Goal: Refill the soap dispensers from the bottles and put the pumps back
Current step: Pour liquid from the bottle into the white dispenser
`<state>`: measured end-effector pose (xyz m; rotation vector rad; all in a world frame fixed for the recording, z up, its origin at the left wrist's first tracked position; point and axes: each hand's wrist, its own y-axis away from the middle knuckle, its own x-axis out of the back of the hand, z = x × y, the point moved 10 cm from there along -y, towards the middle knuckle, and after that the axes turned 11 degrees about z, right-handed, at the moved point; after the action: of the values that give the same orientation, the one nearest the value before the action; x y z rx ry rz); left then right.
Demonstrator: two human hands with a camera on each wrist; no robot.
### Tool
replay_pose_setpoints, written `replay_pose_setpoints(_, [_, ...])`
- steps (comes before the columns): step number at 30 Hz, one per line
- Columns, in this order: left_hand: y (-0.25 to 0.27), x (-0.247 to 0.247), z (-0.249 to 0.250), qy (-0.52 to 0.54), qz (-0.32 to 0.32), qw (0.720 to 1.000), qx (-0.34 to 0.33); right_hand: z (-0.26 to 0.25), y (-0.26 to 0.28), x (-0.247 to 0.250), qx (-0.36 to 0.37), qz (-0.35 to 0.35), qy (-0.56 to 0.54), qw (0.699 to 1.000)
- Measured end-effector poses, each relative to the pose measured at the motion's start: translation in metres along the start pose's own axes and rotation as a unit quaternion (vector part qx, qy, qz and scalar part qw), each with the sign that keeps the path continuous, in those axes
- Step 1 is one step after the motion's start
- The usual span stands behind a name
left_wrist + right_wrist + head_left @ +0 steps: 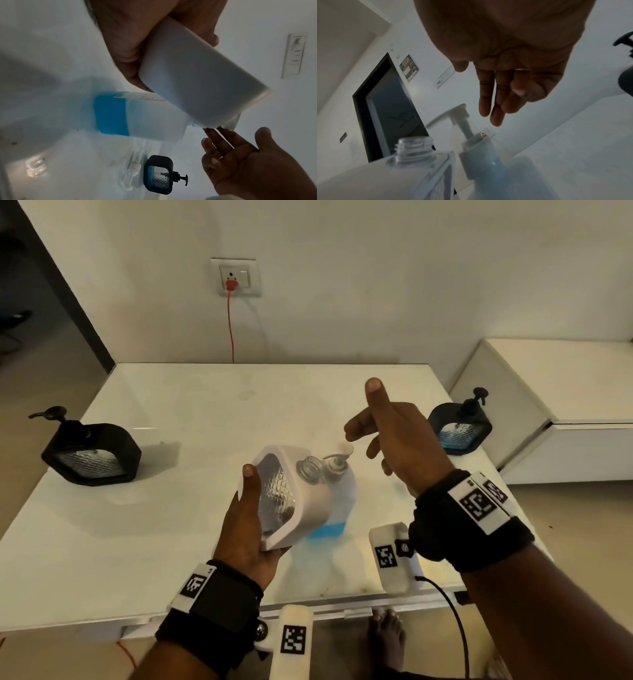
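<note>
while the left hand [246, 529] grips the white dispenser [294, 501] by its base, tilted with its open neck [310, 469] up and away from the person, the right hand [394, 440] hangs empty just above and to the right, fingers loosely spread. the dispenser's own pump is off; in the left wrist view a clear pump [132, 169] lies on the table [171, 508] near a black dispenser [158, 174] that has its pump on. right behind the white one stands the refill bottle [334, 508], upright, pump head [337, 460] on, blue soap low in it. the point that matters: the bottle's pump sits just below and left of the right hand's fingertips [494, 119], almost beside the open neck, so the right hand is much the nearer one to take it. the bottle's long axis runs upright, the dispenser's leans, so pouring would likely need the bottle lifted and tipped over that neck. another black dispenser [90, 453] stands well off to the left.
</note>
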<state>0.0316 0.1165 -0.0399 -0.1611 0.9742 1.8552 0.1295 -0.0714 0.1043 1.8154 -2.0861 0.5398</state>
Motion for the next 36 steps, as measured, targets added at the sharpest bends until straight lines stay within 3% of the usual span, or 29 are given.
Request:
replay_pose_setpoints(6, [0.004, -0.01, -0.002, -0.025, -0.022, 0.999, 0.005, -0.019, -0.007, -0.015, -0.017, -0.063, 0.101, 0.993])
replay_pose_setpoints(15, [0.004, -0.005, 0.002, -0.017, 0.017, 1.0, -0.009, -0.015, -0.006, -0.043, -0.026, -0.114, 0.241, 0.964])
replay_pose_setpoints(20, [0.002, -0.003, 0.004, -0.005, 0.037, 0.999, 0.002, -0.013, -0.004, -0.058, -0.026, -0.132, 0.262, 0.956])
replay_pose_setpoints(36, [-0.003, -0.005, 0.003, -0.016, 0.011, 1.0, -0.018, 0.0, -0.003, -0.068, -0.091, -0.138, 0.234, 0.958])
